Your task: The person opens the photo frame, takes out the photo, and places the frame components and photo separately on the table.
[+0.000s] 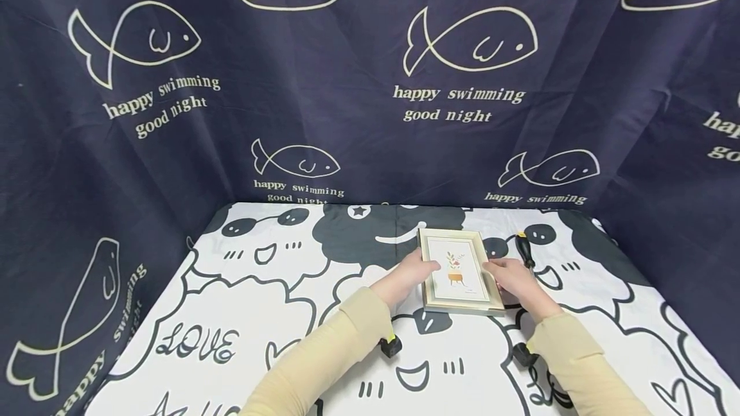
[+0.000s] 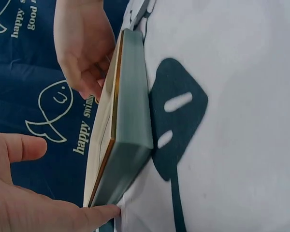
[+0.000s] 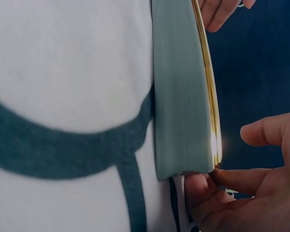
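A picture frame (image 1: pixel 430 303) with a pale gold front border lies face up on the cloth, showing a potted plant print (image 1: pixel 455 275). My left hand (image 1: pixel 407 277) is at its left side, the thumb reaching over the face in the head view. In the left wrist view, an extended finger (image 2: pixel 99 212) touches the frame's side (image 2: pixel 130 116) near a corner, with the thumb raised apart. At the right side is my right hand (image 1: pixel 517 282). Its fingertips (image 3: pixel 198 186) touch the frame's edge in the right wrist view, and the thumb (image 3: pixel 261 131) stands away from it.
A screwdriver (image 1: pixel 525 250) with a black handle and yellow end lies just beyond my right hand. White cloth (image 1: pixel 196 300) with black cartoon drawings covers the table. Dark blue curtains (image 1: pixel 370 82) with fish prints stand behind and on both sides.
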The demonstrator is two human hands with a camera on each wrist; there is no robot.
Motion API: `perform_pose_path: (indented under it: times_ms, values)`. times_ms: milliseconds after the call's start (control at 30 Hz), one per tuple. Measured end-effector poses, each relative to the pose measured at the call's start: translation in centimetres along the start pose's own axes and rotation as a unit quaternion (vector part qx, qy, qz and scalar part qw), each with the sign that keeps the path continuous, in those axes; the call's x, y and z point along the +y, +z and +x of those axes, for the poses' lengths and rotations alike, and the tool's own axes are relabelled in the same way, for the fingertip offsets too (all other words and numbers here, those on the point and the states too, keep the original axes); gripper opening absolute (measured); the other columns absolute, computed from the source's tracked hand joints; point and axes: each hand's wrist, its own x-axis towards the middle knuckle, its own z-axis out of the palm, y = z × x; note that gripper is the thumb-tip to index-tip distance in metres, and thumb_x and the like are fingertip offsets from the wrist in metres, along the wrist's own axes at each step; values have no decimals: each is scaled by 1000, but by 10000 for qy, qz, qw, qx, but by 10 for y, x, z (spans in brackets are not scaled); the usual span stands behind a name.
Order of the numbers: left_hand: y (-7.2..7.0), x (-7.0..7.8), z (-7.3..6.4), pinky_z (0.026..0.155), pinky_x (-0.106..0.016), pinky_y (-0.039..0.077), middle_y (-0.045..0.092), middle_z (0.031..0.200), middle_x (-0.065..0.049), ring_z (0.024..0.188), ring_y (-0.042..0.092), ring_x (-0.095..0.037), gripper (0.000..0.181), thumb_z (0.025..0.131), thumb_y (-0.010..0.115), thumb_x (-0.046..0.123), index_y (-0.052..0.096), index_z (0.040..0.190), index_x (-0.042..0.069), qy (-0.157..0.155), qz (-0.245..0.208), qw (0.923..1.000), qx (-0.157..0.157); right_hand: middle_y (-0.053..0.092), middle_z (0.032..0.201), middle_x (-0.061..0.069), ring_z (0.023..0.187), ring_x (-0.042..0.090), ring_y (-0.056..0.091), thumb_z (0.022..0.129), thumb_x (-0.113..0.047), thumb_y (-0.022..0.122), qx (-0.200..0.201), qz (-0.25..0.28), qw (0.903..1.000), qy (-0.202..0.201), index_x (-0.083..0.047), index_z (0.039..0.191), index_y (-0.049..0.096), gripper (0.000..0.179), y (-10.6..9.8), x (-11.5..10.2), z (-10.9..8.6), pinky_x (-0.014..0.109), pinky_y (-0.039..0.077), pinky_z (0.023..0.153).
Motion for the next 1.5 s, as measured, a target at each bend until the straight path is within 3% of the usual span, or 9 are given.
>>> perform_pose_path:
  times_ms: [167,400,533,733,867,1000,1100,1333,1500]
  values:
    - [3,0,1,111,-55,19,42,143,-17,137,32,-36,60,90,53,23,34,144,5,-153,-138,9998,29,54,120,29,98,32,55,98,-35,41,83,61,9999,-50,13,136,37,61,1,-1,-2,45,46,85]
    - [4,2,0,112,-54,17,25,151,-23,140,23,-39,73,88,55,28,23,147,-2,-457,-207,9987,97,41,137,32,121,45,46,99,-30,40,130,123,9998,-134,8,140,33,57,3,-2,-4,53,41,96]
    - [4,2,0,112,-53,18,24,151,-24,140,22,-40,75,88,56,27,22,147,-4,-439,-250,9987,99,42,137,31,114,40,51,99,-28,41,219,185,9994,-208,6,141,34,55,3,-1,-7,49,46,91]
    - [4,0,0,112,-54,19,29,149,-22,138,26,-39,70,88,55,26,26,146,-1,-498,-385,9979,159,45,133,33,102,32,59,98,-27,44,218,721,9969,-233,3,144,29,58,4,-1,-13,36,53,75]
    - [5,-2,0,111,-53,21,36,146,-19,137,30,-37,66,89,55,24,29,146,3,-476,-507,9974,198,43,133,34,104,33,60,97,-25,46,124,955,9949,-293,1,147,24,60,5,-2,-17,35,54,75]
    - [6,-2,1,110,-53,25,45,139,-16,133,38,-35,61,89,55,21,34,144,5,-341,-565,9976,190,44,132,32,112,40,53,94,-23,46,286,725,9955,-532,2,147,24,62,2,-8,-22,45,49,87]
    - [6,-2,3,108,-51,29,50,132,-14,128,44,-33,56,89,54,19,38,141,6,-248,-594,9977,215,46,130,30,112,41,51,92,-21,47,412,577,9954,-639,3,146,24,63,-1,-15,-23,49,46,89]
    - [-3,-2,4,108,-48,31,56,125,-15,125,47,-32,48,90,52,19,46,133,-2,-318,-490,9982,160,47,131,28,109,37,53,91,-20,49,478,444,9951,-740,1,147,26,63,-4,-25,-26,44,48,85]
    - [-15,3,0,108,-50,30,50,134,-18,130,41,-36,54,90,53,24,43,135,-4,-434,-76,9990,106,47,130,27,108,36,53,92,-23,52,477,523,9934,-901,1,147,25,65,-7,-32,-30,40,50,82]
